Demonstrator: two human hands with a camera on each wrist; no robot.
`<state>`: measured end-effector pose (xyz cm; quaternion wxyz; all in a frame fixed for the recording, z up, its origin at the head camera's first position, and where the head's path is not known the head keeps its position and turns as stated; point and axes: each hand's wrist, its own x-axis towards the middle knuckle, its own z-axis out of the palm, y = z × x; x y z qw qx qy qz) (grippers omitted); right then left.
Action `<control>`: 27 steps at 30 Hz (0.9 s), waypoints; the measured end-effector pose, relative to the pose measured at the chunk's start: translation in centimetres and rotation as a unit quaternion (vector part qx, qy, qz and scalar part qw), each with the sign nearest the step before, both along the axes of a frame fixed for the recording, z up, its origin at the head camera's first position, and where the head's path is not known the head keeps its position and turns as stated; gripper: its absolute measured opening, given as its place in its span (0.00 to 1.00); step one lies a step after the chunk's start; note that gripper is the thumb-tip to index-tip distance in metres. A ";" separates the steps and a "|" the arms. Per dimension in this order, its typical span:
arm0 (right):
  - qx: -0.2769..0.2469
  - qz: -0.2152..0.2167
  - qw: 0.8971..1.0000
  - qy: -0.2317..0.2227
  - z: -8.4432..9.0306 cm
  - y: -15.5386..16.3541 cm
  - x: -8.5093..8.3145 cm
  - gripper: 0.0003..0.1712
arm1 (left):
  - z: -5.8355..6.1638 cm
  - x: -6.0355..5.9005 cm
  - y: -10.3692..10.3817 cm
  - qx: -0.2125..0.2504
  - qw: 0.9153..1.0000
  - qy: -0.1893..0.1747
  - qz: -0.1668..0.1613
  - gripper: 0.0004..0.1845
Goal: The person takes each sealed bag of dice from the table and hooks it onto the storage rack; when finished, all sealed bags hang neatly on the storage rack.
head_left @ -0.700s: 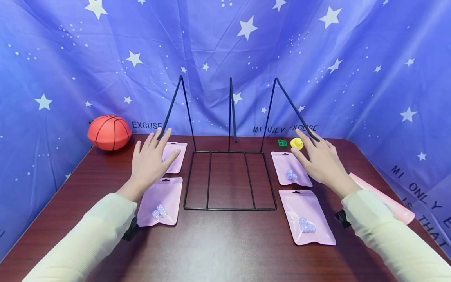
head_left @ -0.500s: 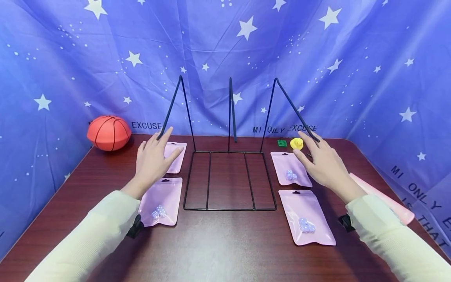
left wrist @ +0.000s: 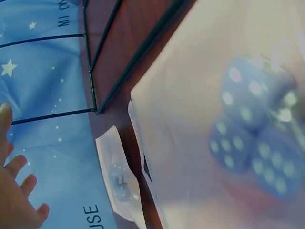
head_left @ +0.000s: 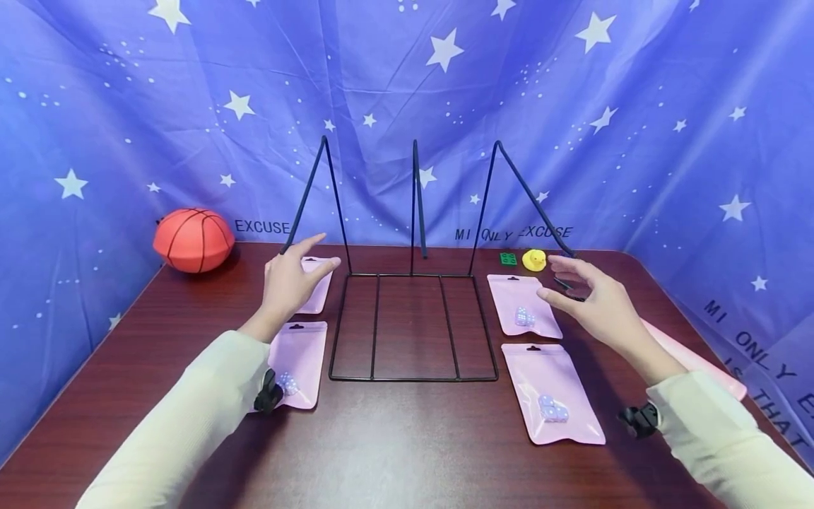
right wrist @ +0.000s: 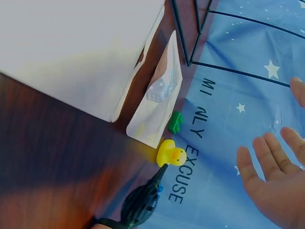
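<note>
A dark reddish-brown wooden table [head_left: 407, 452] with rounded far corners fills the lower view. Behind and around it hangs a wrinkled blue-violet fabric backdrop [head_left: 407, 85] printed with white stars, small dots and dark lettering that includes the word "EXCUSE". Even, soft light falls over the whole scene.

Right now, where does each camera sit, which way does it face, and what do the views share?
Head: above the table, facing forward and down at the wire rack and four pink pouches; shows both sleeves, the left hand and the right hand.
Left wrist: low over the near left pouch, facing along the table to the rack; shows left fingertips.
Right wrist: low over the near right pouch, facing the duck; shows right fingers.
Shared: rack and curtain in all three; duck in head and right wrist.
</note>
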<state>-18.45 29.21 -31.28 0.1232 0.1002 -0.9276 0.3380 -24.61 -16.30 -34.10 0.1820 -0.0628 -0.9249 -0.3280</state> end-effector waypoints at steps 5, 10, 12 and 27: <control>-0.063 0.011 0.997 -0.047 -0.3 0.6 0.6 0.34 | -0.2 -0.7 0.4 0.042 0.999 -0.016 0.003 0.31; -0.126 0.035 0.988 -0.085 -1.0 1.1 1.1 0.31 | -0.3 -1.0 0.8 0.075 0.997 -0.032 0.008 0.30; -0.142 0.044 0.984 -0.097 -1.4 1.3 1.3 0.30 | -0.3 -1.2 0.9 0.084 0.996 -0.039 0.012 0.30; -0.158 0.085 0.974 -0.138 -3.7 3.4 3.3 0.25 | -1.4 -3.1 1.8 0.144 0.988 -0.048 0.000 0.26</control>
